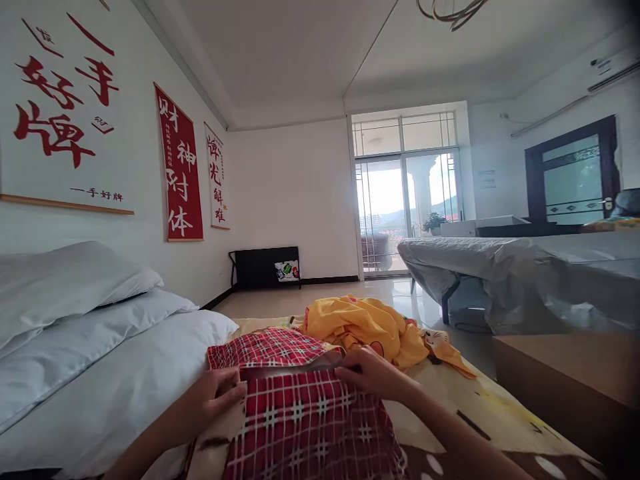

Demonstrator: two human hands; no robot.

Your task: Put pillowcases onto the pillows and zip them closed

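A red plaid pillowcase (305, 417) with white lines lies before me on the bed, its mouth parted between two layers of cloth. At the left end of that opening, my left hand (220, 392) is closed on the edge, thumb and fingers pinching the cloth. My right hand (373, 373) pinches the opposite end of the same edge. Just beyond it sits a crumpled yellow cloth (360, 320) with a cartoon print, partly behind my right fingers. What is inside the pillowcase is hidden.
White pillows (130, 380) are stacked at my left. A cream patterned bed cover (450, 407) lies under the cloths. To the right stand a brown box-like surface (570, 367) and a plastic-covered table (525, 260). A black folded item (255, 267) leans by the far wall.
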